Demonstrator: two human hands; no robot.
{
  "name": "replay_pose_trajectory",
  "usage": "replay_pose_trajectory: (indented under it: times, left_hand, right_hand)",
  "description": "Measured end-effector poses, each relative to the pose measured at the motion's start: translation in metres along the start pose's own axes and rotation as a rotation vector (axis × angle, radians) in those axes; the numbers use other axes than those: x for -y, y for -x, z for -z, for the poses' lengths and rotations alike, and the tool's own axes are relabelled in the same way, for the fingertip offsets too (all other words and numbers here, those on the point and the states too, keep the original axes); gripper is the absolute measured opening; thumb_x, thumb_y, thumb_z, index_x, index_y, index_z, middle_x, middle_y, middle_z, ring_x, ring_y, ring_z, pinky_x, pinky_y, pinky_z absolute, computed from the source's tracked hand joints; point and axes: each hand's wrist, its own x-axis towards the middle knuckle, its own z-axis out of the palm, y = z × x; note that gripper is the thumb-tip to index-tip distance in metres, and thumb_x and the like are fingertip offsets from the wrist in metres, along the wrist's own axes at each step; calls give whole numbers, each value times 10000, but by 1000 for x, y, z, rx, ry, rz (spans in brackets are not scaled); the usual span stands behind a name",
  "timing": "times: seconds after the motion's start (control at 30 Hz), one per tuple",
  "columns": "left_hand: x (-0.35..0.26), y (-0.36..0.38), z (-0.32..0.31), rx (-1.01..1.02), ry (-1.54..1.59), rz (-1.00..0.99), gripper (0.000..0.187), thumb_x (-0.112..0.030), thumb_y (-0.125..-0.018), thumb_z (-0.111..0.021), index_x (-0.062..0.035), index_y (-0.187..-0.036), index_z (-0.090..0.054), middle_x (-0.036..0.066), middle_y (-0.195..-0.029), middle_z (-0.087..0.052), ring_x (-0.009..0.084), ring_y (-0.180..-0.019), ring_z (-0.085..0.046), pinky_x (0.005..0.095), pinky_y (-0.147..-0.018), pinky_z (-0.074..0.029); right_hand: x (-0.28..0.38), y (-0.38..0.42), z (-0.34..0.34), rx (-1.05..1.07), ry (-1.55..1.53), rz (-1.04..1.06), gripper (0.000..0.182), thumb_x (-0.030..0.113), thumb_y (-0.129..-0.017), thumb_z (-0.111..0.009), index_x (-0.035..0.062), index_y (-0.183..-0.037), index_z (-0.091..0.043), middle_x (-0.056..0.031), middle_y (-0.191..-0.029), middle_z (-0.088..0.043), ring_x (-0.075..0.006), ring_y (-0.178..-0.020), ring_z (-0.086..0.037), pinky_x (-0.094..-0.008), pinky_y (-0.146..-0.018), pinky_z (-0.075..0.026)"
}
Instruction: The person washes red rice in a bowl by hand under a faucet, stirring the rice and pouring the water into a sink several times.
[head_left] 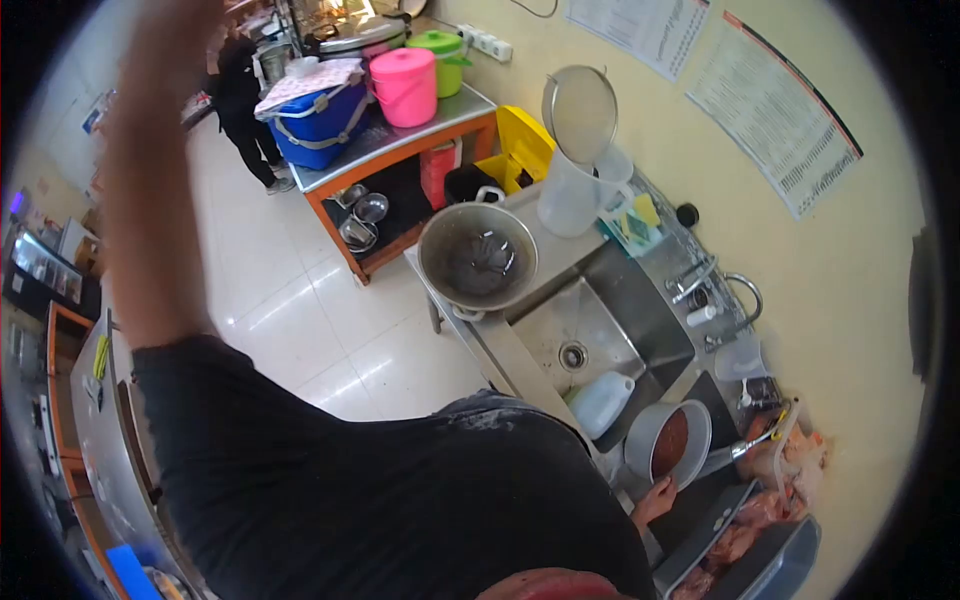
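My right hand [655, 503] is closed on the near rim of a metal pot [640, 445] beside the sink. Inside the pot is a reddish-brown content [670, 443] of a kind I cannot make out. A metal-handled utensil [728, 455] lies against or just beyond the pot's far side. On the left my bare forearm [155, 220] rises, blurred, past the upper edge, and my left hand is outside the picture. A translucent plastic jug [604, 404] lies tilted at the sink's edge, close to the pot.
Metal trays [715, 535] of raw meat sit at lower right. Past the sink [590, 325] and faucet [750, 300] stand a large pot [435, 255], a plastic pitcher [565, 205] and a strainer [580, 115]. A side table [400, 155] bears a blue cooler [325, 125] and buckets. Another person [240, 100] stands behind.
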Motion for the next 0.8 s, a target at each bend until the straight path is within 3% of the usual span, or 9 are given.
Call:
replay_pose_trajectory:
  times: [0.37, 0.4, 0.5, 0.57, 0.6, 0.67, 0.7, 0.77, 0.8]
  left_hand:
    - [58, 54, 35, 168, -366, 333, 451, -353, -933, -550, -15, -1229, -513, 103, -1050, -628, 191, -955, -614, 338, -863, -477]
    - [54, 59, 46, 151, -398, 343, 450, -354, -933, -550, -14, -1226, -513, 103, -1048, -627, 191, -953, -613, 338, -863, -477]
    - [57, 70, 48, 196, -418, 392, 446, -356, -933, -548, -13, -1215, -515, 103, -1041, -624, 192, -949, -611, 337, -860, -475]
    - [47, 82, 47, 206, -433, 417, 443, -357, -933, -547, -11, -1208, -516, 103, -1036, -622, 192, -946, -610, 337, -858, -475]
    - [37, 89, 46, 203, -437, 422, 442, -358, -933, -546, -11, -1204, -517, 103, -1034, -621, 192, -944, -609, 337, -858, -474]
    - [17, 91, 48, 176, -443, 425, 439, -360, -933, -545, -10, -1197, -518, 103, -1029, -619, 192, -941, -607, 336, -856, -473]
    - [13, 92, 49, 179, -437, 433, 438, -360, -933, -545, -9, -1193, -519, 103, -1027, -618, 193, -940, -607, 336, -855, -473]
    - [12, 94, 46, 174, -430, 456, 436, -362, -933, -544, -8, -1186, -520, 104, -1022, -616, 193, -937, -605, 335, -853, -472]
    - [12, 94, 46, 167, -426, 457, 435, -362, -933, -543, -8, -1183, -520, 104, -1020, -615, 193, -935, -605, 335, -852, -472]
  right_hand:
    - [-22, 27, 28, -12, 39, -82, 292, 157, -928, -507, -68, -1052, -645, -247, -1132, -627, -385, -1047, -595, -426, -931, -452]
    - [-13, -4, -18, -29, -11, -40, 293, 156, -930, -507, -72, -1056, -642, -248, -1141, -623, -383, -1056, -592, -424, -938, -447]
    - [21, -4, -2, -29, -55, 12, 312, 176, -944, -496, -63, -1091, -634, -242, -1170, -611, -377, -1072, -587, -421, -956, -436]
    - [7, -5, -2, 124, 86, -159, 360, 216, -953, -492, -47, -1167, -612, -215, -1198, -608, -380, -1080, -583, -409, -967, -437]
    - [0, 3, -12, -85, -44, -23, 309, 176, -952, -485, -59, -1096, -625, -248, -1055, -635, -364, -953, -624, -416, -850, -474]
    - [-14, -3, -23, -69, 35, 109, 297, 156, -942, -512, -76, -1091, -624, -276, -1071, -626, -360, -995, -619, -419, -870, -472]
    - [-22, 1, -17, 176, -131, -24, 600, 462, -956, -440, 175, -1469, -321, -152, -1456, -401, -394, -1255, -445, -548, -1024, -339]
    - [-62, 4, -52, 113, -354, -506, 436, 369, -993, -382, 76, -1258, -567, -167, -1209, -596, -332, -1105, -548, -544, -990, -367]
    - [-51, -5, -51, 119, -255, -394, 434, 366, -999, -357, 56, -1213, -572, -164, -1180, -602, -332, -1071, -552, -545, -995, -357]
